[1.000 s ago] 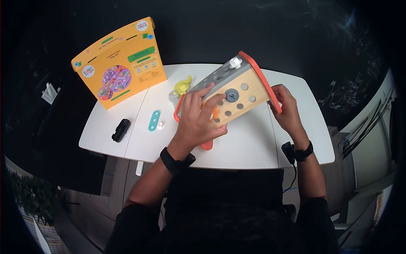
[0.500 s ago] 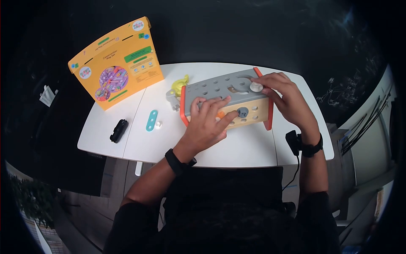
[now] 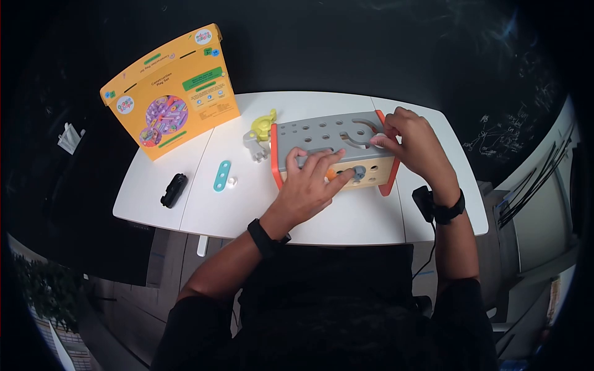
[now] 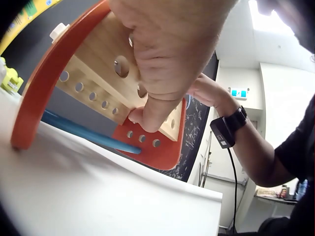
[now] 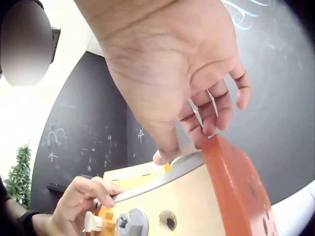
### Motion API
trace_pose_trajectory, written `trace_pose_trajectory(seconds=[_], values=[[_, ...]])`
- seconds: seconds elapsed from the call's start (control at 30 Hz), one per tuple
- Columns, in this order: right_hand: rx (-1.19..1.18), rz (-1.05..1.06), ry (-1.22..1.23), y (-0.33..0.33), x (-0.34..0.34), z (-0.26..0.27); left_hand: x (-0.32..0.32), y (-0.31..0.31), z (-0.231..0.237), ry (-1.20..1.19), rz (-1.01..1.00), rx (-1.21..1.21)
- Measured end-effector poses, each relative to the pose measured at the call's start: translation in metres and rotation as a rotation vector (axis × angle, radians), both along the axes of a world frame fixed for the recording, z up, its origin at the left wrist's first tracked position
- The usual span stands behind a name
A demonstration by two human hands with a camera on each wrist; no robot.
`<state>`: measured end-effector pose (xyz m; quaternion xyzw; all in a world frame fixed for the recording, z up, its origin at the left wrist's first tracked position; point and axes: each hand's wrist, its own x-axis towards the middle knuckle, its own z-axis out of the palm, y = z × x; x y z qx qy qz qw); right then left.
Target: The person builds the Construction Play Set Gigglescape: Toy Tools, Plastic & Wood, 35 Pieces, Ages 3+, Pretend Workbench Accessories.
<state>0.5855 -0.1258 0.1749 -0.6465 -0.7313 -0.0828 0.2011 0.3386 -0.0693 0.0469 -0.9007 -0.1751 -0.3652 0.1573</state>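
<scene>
A toy workbench (image 3: 322, 133) stands on the table, its grey perforated top facing up, with wooden sides and red end panels. My left hand (image 3: 306, 190) grips its front long side, fingers over the top's edge; in the left wrist view the thumb bends against the wooden panel. Close to those fingers, a grey bolt head (image 3: 359, 172) and an orange piece (image 5: 105, 214) stick out of the wooden front. My right hand (image 3: 417, 141) pinches a white round knob (image 3: 378, 141) by the curved slot at the top's right end. A blue rod (image 4: 88, 132) runs low between the end panels.
A yellow box (image 3: 173, 93) stands at the back left. Left of the workbench lie a teal strip with holes (image 3: 221, 176), a small white nut (image 3: 232, 181), a black case (image 3: 175, 190), a yellow-green piece (image 3: 265, 125) and a grey piece (image 3: 254, 147).
The workbench has tipped from its raised, tilted pose to grey top up, then shifted slightly right and nearer. My right hand has gone from the red end panel to the white knob.
</scene>
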Motion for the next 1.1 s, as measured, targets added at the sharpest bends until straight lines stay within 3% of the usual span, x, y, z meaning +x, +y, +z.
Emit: trace_pose_trajectory(seconds=[0.13,0.33,0.7,1.1], values=[[0.012,-0.047,-0.033,0.0,-0.003,0.0,0.002,0.0,0.0,-0.006,0.027,0.03],[0.109,0.269,0.136,0.008,0.014,-0.013,0.002,-0.001,0.001,-0.008,0.034,0.012],[-0.036,-0.009,0.012,0.001,0.002,-0.003,0.006,-0.002,0.0,0.037,0.022,0.026],[-0.006,-0.013,0.156,-0.005,0.024,-0.011,0.007,-0.002,-0.001,0.052,0.036,0.019]])
